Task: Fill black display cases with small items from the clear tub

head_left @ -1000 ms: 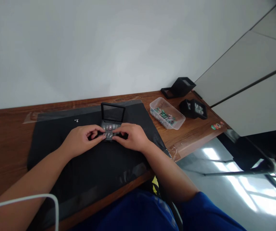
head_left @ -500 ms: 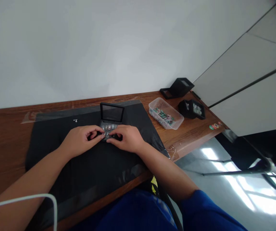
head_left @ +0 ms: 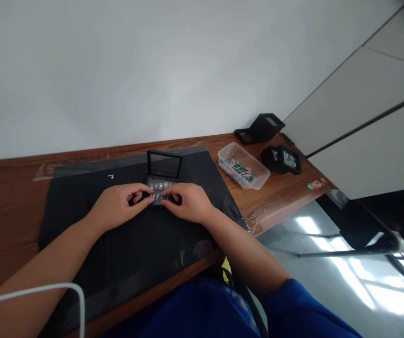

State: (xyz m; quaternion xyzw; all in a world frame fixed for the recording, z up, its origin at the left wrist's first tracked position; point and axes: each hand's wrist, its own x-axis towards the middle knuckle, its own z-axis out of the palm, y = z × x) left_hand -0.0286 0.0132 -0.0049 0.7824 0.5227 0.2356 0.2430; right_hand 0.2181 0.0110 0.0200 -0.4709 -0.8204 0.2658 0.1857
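A small black hinged box (head_left: 156, 178) stands with its clear-windowed lid (head_left: 165, 164) raised, on a black mat (head_left: 124, 249). Several small, shiny grey pieces (head_left: 160, 186) sit in rows inside it, too small to name. My left hand (head_left: 119, 204) curls at the box's front left corner, with thumb and fingertips closed on its edge. From the right, my right hand (head_left: 188, 202) reaches over the box's near part, thumb and index bent close together at the pieces. Whatever lies between those fingertips cannot be made out. The box's right side is partly hidden behind my right hand.
Right of the mat is a clear plastic tub (head_left: 233, 149) of small green and pinkish pieces. Black boxes (head_left: 267, 126) and another black open box (head_left: 281, 159) stand at the back right. A tiny white piece (head_left: 111, 176) lies on the mat. A white cable (head_left: 47, 287) crosses the lower left.
My right hand has shifted slightly right, its fingertips moving off the middle of the front row in the box. My left hand stays at the box's left corner.
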